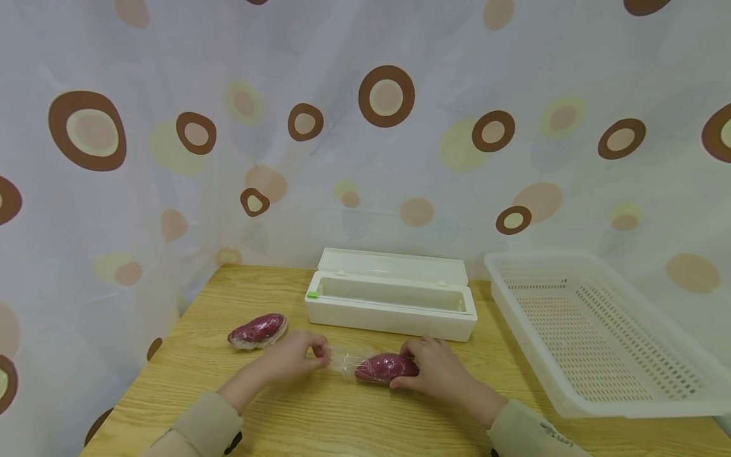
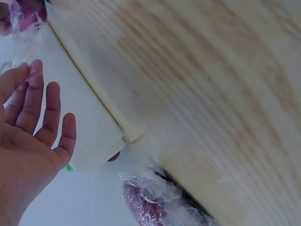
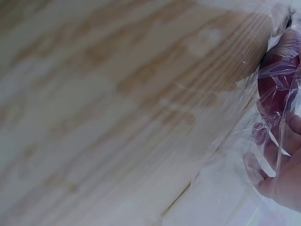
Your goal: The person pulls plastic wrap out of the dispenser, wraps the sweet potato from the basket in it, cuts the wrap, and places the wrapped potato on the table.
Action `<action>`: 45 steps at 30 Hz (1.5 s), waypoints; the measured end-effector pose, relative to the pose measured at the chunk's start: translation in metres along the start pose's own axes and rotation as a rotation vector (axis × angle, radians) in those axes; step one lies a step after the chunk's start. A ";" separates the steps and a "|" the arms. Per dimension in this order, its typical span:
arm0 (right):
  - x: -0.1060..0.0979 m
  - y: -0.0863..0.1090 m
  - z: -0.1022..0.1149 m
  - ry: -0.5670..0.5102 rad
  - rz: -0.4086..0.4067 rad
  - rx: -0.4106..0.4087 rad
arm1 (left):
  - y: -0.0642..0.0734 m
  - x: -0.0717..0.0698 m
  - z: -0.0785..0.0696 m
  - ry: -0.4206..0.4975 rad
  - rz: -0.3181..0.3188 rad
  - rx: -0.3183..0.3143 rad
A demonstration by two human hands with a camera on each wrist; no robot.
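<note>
Near the table's front lies a purple-red sweet potato [image 1: 384, 368] with clear cling film [image 1: 344, 360] trailing off its left end. My left hand [image 1: 298, 357] pinches that loose film between thumb and forefinger; the other fingers stand apart in the left wrist view. On the potato's right end, my right hand [image 1: 436, 370] grips it with thumb and fingers. The right wrist view has the film stretched over potato and fingers at its right edge. A second sweet potato [image 1: 259, 330], wrapped in film, lies to the left, beyond my left hand.
A long white cling film dispenser [image 1: 391, 317] stands behind my hands, its lid [image 1: 394, 265] raised and a green tab [image 1: 313, 294] at its left end. To the right sits a white slotted plastic basket [image 1: 542, 336]. A patterned curtain [image 1: 342, 158] hangs behind the wooden table [image 1: 320, 425].
</note>
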State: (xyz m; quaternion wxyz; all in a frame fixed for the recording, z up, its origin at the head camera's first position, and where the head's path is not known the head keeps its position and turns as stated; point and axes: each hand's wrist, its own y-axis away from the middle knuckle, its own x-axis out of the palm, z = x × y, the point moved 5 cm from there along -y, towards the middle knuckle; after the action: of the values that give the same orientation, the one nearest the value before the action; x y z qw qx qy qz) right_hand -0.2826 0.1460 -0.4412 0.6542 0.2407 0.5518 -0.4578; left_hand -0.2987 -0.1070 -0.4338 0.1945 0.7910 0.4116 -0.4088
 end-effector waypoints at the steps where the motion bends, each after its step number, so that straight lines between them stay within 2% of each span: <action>1: 0.000 0.000 0.000 0.000 0.000 0.002 | 0.000 -0.001 -0.001 0.006 -0.006 0.007; 8: -0.001 -0.001 0.001 0.009 0.000 0.006 | -0.004 -0.005 -0.015 0.034 -0.036 0.053; 17: -0.002 -0.002 0.002 0.013 -0.013 0.002 | -0.015 0.001 -0.033 0.115 -0.058 0.107; 26: -0.001 -0.003 0.003 0.011 -0.011 -0.005 | -0.027 0.011 -0.040 0.123 -0.061 0.099; 36: 0.001 0.000 0.003 0.004 -0.031 0.012 | -0.037 0.024 -0.045 0.173 -0.018 0.096; 45: -0.002 0.001 0.000 -0.077 -0.041 0.027 | -0.039 0.028 -0.048 0.169 -0.012 0.123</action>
State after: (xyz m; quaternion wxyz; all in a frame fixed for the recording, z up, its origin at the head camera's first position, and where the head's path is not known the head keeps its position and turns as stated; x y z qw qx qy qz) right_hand -0.2812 0.1472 -0.4395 0.6621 0.2203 0.5247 -0.4877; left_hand -0.2981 -0.0394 -0.4271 0.1074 0.8307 0.4054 -0.3662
